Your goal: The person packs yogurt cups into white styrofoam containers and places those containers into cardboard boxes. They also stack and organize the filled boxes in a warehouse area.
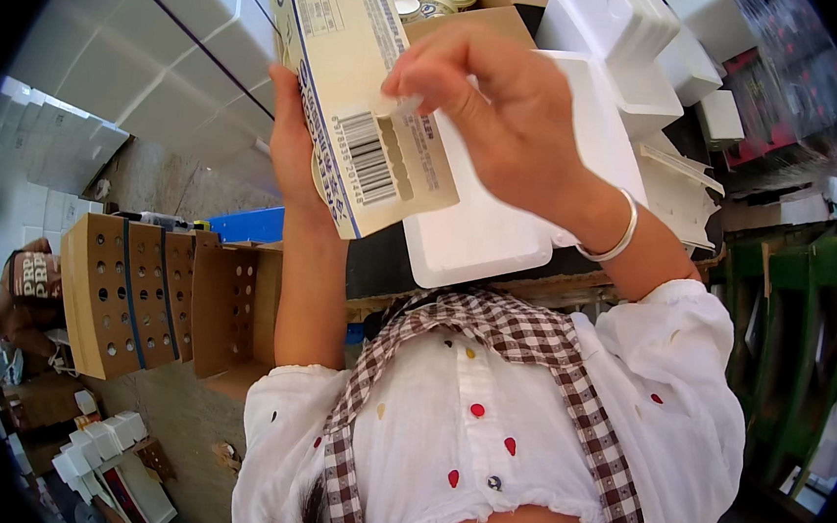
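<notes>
My left hand (297, 141) grips a cream and blue printed cardboard sleeve (403, 179) from its left side, tilted up before me. The sleeve carries a barcode and printed writing, and round tub rims show along its left edge. Over the sleeve's right part, my right hand (469, 88) has its thumb and fingertips pinched together on a small translucent piece (403, 107), blurred, perhaps a sticker or film. Beneath my right forearm lies a white foam box or lid (486, 245) on a dark tabletop. Several small lidded tubs (439, 1) sit in an open cardboard carton (474, 26) beyond.
White foam boxes (185, 44) are stacked at the left, and more foam pieces (614, 26) stand at the upper right. Strapped cardboard cartons with holes (128, 298) are at the left. A person (17, 296) is at the far left. Green pallets (783, 312) stand right.
</notes>
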Available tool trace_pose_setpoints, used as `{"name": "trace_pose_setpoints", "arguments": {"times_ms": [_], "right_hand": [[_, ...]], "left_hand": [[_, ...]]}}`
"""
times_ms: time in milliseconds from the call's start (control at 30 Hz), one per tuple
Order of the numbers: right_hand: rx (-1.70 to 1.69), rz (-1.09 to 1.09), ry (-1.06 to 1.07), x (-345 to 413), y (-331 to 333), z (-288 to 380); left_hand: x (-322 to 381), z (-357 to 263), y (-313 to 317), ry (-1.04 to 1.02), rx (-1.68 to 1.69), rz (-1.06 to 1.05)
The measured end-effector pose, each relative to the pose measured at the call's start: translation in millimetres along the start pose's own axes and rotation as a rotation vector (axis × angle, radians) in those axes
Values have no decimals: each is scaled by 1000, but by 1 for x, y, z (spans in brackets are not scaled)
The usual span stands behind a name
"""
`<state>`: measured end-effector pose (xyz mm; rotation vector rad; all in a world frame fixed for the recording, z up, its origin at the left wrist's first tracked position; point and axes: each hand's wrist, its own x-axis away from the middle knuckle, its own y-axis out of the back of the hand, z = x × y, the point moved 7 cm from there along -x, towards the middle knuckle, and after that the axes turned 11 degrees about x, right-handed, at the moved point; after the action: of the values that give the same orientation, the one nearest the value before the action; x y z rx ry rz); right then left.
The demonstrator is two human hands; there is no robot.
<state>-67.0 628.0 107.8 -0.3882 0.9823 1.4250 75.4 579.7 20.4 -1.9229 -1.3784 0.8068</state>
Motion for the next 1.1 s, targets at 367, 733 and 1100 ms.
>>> {"name": "trace_pose_setpoints", "arguments": {"times_ms": [367, 733, 1100], "right_hand": [[-58, -77, -254, -165, 130, -47], [140, 610, -720, -63, -20, -154], [830, 911, -112, -37, -37, -193]], "left_hand": [[-10, 41, 44, 247, 255, -38], [-75, 31, 33, 286, 41, -110], [-97, 38, 11, 55, -1307, 40]]}}
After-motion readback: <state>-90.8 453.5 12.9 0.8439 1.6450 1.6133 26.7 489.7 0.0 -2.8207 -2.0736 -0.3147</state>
